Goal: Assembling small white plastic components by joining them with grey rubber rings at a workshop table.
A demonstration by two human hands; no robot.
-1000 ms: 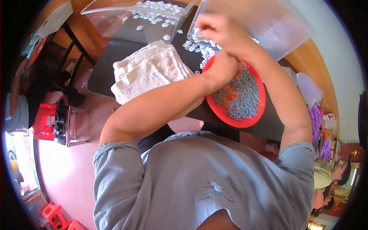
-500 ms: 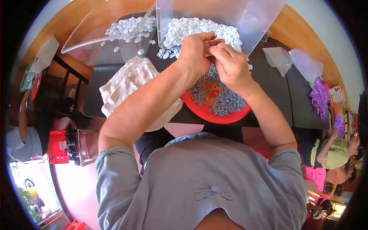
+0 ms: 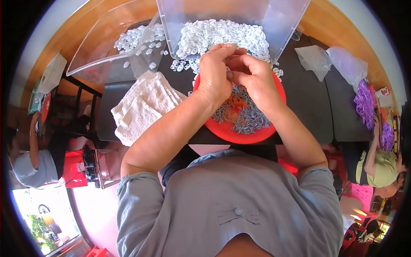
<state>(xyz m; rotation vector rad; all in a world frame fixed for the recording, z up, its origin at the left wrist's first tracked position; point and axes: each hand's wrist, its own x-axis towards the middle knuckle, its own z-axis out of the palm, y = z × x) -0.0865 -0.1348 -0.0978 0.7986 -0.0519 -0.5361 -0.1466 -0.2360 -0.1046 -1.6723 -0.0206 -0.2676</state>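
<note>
My left hand (image 3: 215, 73) and my right hand (image 3: 253, 76) meet above the far part of a red basin (image 3: 239, 138). Their fingers are bent and pinched together at the tips. Whatever they hold is too small and too hidden to name. Many small grey, slender pieces (image 3: 252, 118) lie in the basin below. Just beyond my hands, a clear plastic bin (image 3: 282, 25) tipped on its side holds a heap of small white oval parts with holes (image 3: 222, 36). Some of these white parts (image 3: 182, 65) have spilled onto the dark table near my left wrist.
A folded cream towel (image 3: 145, 107) lies left of the basin. Behind it stands another clear bin (image 3: 102, 60) with white parts. Clear plastic bags (image 3: 314, 60) and purple strips (image 3: 364, 105) are on the right of the table (image 3: 306, 115). People sit at both sides.
Both hands have come slightly nearer to me and remain together at the fingertips. The view has shifted a little, and the right-hand fingers look more spread around the pinch.
</note>
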